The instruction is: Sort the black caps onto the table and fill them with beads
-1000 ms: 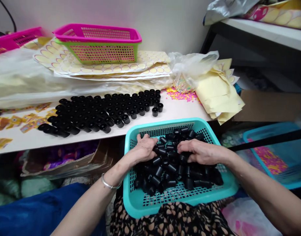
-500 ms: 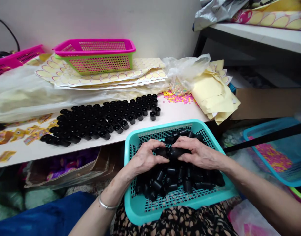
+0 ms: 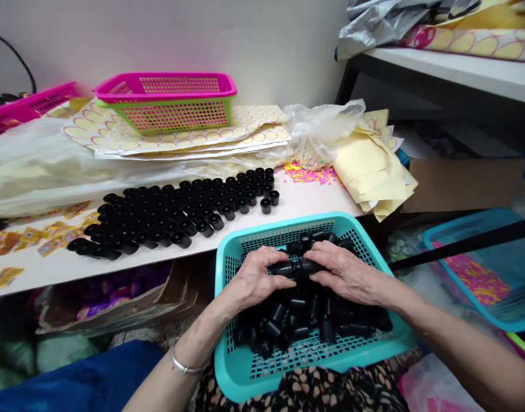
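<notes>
Over a turquoise basket [image 3: 283,369] on my lap, both hands face each other. My left hand [image 3: 260,277] is closed around a short black plastic cylinder [image 3: 282,269]. Opposite it, my right hand [image 3: 342,272] grips another black cylinder [image 3: 306,268], and the two pieces meet end to end or nearly so; I cannot tell whether they are joined. Loose black cylinders [image 3: 274,330] lie jumbled in the basket beneath my hands. On the table, many black cylinders [image 3: 172,214] stand upright in close rows.
A pink-and-green basket [image 3: 177,114] sits on printed sheets [image 3: 211,140] at the back. Small pink and yellow pieces [image 3: 314,174] lie near folded yellow paper [image 3: 369,166]. To the right are a blue basket [image 3: 472,220] and a dark bar [image 3: 464,246]. A shelf [image 3: 460,68] overhangs there.
Both hands stay in nearly the same place, still holding the black cylinders. The held pieces look slightly more level and in line. The view has shifted a little.
</notes>
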Demonstrator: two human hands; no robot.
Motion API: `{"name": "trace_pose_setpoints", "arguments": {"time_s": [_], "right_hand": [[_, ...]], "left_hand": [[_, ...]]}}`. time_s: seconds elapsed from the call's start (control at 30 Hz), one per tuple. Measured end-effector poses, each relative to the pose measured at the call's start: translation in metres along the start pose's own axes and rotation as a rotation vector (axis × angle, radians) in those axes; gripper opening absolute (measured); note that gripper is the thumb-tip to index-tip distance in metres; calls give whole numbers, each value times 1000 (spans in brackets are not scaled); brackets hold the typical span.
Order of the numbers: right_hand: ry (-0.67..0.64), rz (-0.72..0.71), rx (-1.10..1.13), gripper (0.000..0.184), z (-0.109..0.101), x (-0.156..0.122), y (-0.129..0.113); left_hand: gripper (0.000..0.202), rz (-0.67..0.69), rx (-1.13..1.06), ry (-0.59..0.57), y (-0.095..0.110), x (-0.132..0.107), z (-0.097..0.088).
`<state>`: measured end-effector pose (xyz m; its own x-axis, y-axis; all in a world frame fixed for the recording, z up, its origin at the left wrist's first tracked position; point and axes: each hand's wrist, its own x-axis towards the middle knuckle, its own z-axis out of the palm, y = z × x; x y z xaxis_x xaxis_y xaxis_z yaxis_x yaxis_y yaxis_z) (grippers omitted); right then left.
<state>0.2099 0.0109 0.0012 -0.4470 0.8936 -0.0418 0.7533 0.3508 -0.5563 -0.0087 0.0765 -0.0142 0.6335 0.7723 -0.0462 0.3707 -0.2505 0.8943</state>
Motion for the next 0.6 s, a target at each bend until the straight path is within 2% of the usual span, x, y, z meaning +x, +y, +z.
{"name": "trace_pose_setpoints", "arguments": {"time_s": [0.13, 0.47, 0.6], "right_hand": [[-20, -6, -98, 22, -4, -1, -6], [-31, -5, -139, 26, -4, -1, -12], [-86, -11, -121, 22, -7, 1, -16]], "left_hand": [[27, 19, 11, 6, -1, 0, 1], [30, 38, 4, 17, -3, 0, 2], [25, 32, 16, -34, 0, 1, 3]]}}
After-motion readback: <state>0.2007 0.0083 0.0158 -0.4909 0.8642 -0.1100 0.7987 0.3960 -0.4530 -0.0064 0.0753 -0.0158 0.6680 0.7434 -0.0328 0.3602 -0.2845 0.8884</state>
